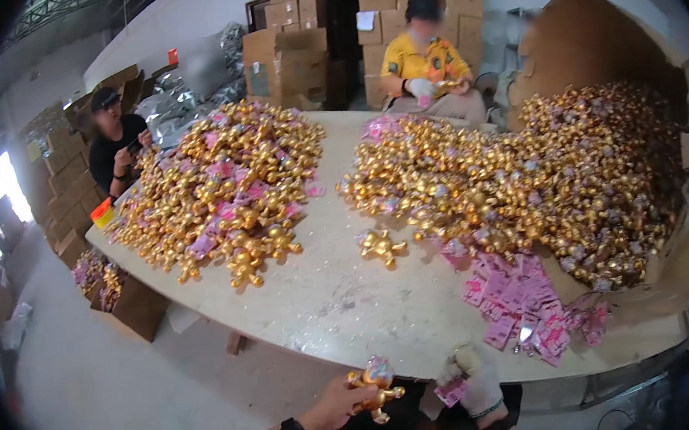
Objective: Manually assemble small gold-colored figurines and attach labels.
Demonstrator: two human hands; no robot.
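Note:
My left hand [333,406], with a black band at the wrist, is closed around a shiny gold figure [387,393] with stubby limbs and a clear, glittery round part on top. It is at the near table edge. Just to its right, my right hand [482,387] wears a pale glove and pinches a small pink card [450,393]. Beyond that hand, a pile of pink cards [513,298] spreads over the table. A single gold figure [382,247] lies apart in the middle of the white tabletop [312,302].
Gold figures mixed with pink cards form a left heap [223,177] and a larger right heap [491,174], which spills from a big cardboard box [595,37]. Across the table sit a person in yellow [421,60] and another in black [122,137]. An open carton [132,309] stands on the floor.

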